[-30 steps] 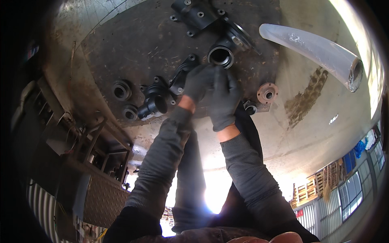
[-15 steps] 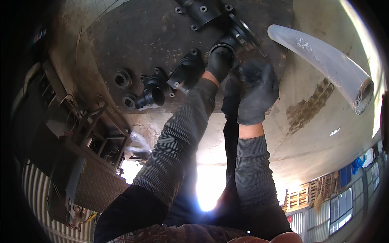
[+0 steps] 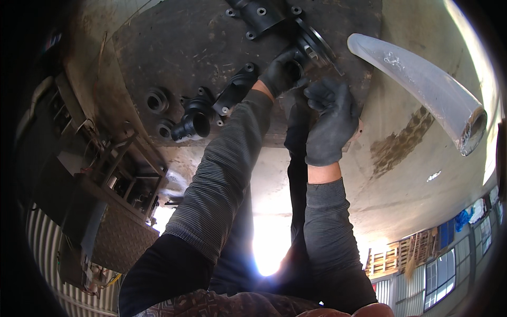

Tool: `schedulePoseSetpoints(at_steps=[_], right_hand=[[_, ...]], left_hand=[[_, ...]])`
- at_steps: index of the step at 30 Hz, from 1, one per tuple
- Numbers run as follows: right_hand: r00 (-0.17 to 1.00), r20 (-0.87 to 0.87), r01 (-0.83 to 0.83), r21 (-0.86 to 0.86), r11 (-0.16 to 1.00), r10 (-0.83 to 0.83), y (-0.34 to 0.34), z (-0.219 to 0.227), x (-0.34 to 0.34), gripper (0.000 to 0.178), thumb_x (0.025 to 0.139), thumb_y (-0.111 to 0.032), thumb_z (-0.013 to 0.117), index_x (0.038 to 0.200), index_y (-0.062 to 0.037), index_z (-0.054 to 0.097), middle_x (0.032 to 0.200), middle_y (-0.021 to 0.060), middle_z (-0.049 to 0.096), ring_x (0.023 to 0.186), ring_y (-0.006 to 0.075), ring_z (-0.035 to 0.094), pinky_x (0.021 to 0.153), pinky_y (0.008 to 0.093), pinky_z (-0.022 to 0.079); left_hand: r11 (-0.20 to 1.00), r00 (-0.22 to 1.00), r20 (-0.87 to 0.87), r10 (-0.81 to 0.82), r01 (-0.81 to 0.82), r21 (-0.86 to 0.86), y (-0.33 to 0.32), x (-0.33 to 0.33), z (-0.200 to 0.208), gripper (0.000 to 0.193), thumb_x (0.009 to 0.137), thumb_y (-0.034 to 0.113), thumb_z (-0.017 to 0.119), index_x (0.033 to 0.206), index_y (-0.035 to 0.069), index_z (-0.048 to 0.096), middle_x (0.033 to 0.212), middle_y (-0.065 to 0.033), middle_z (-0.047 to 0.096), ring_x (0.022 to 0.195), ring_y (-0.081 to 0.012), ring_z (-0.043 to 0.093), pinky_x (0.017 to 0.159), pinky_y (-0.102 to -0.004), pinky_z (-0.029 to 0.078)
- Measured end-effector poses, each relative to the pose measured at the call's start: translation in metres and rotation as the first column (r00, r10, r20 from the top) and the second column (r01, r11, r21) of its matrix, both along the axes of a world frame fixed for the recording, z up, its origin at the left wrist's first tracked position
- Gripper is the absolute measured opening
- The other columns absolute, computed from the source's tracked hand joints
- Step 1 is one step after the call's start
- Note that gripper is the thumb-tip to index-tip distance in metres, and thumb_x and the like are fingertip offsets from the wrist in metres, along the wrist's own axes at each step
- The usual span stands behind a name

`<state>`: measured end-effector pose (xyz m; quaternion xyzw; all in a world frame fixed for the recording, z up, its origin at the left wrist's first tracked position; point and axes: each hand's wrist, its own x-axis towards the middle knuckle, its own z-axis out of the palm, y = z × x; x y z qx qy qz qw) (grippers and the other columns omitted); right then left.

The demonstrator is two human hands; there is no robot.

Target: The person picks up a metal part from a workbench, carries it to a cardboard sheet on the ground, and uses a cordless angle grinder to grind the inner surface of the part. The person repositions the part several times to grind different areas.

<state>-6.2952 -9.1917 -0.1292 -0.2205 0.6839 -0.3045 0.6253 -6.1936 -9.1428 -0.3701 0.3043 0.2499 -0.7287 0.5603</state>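
Gloved fingers (image 3: 288,66) of the left hand (image 3: 282,74) were curled around a black round flanged fitting (image 3: 311,42) near the top centre of the frame, closed on its lower edge. The right hand (image 3: 330,124), also in a dark glove, sat just below and to the right of it, its fingers bent inward and loosely folded; whether they held some small part could not be told, since the palm faced away. That fitting lay on a dark stained plate (image 3: 190,47) filling the upper middle of the frame, touching a bolted black bracket (image 3: 259,13) at the top edge.

Left of the hands, on the same plate, lay more black parts: a short tube piece (image 3: 193,124) with an open mouth, a long flat bracket (image 3: 235,87) with bolt holes, and two ring-shaped pieces (image 3: 156,100) further left. A pale translucent tube (image 3: 422,84) curved across the upper right.

Judged from this, the work looked partway through: one fitting was in hand at its seat, while several loose parts remained unplaced beside it.
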Motion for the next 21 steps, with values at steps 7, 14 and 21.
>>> schedulePoseSetpoints(at_steps=[7, 14, 21], right_hand=[[0.997, 0.067, -0.03, -0.005, 1.0, 0.03, 0.006, -0.001, -0.001, 0.038, 0.113, -0.032, 0.054, 0.112, -0.0013, 0.076, 0.098, 0.0093, 0.081, 0.084, 0.0172, 0.075, 0.082, 0.0315, 0.058], [0.983, 0.062, -0.166, -0.109, 0.98, 0.173, 0.01, -0.011, -0.012, 0.032, 0.113, -0.025, 0.052, 0.117, -0.0018, 0.073, 0.105, 0.0085, 0.078, 0.093, 0.0167, 0.073, 0.086, 0.0298, 0.058], [0.899, -0.127, -0.435, -0.17, 0.884, 0.418, 0.014, -0.004, -0.017, 0.03, 0.113, -0.019, 0.05, 0.124, -0.0003, 0.071, 0.112, 0.0093, 0.077, 0.1, 0.0184, 0.074, 0.091, 0.029, 0.057]], left_hand=[[0.996, 0.99, 0.126, -0.071, 0.063, 0.063, -0.006, 0.0, 0.017, 0.04, 0.105, 0.038, 0.065, 0.136, 0.014, 0.069, 0.127, -0.0079, 0.073, 0.115, -0.0248, 0.071, 0.083, -0.0459, 0.065], [0.993, 0.97, 0.242, 0.034, -0.06, 0.101, 0.0, -0.01, 0.021, 0.034, 0.104, 0.036, 0.067, 0.131, 0.015, 0.072, 0.125, -0.0068, 0.074, 0.115, -0.0223, 0.071, 0.081, -0.0367, 0.063], [0.964, 0.171, 0.95, -0.262, 0.001, 0.266, 0.11, -0.108, 0.126, 0.033, 0.106, 0.02, 0.068, 0.136, 0.008, 0.072, 0.122, -0.016, 0.077, 0.115, -0.0254, 0.074, 0.101, -0.0357, 0.057]])
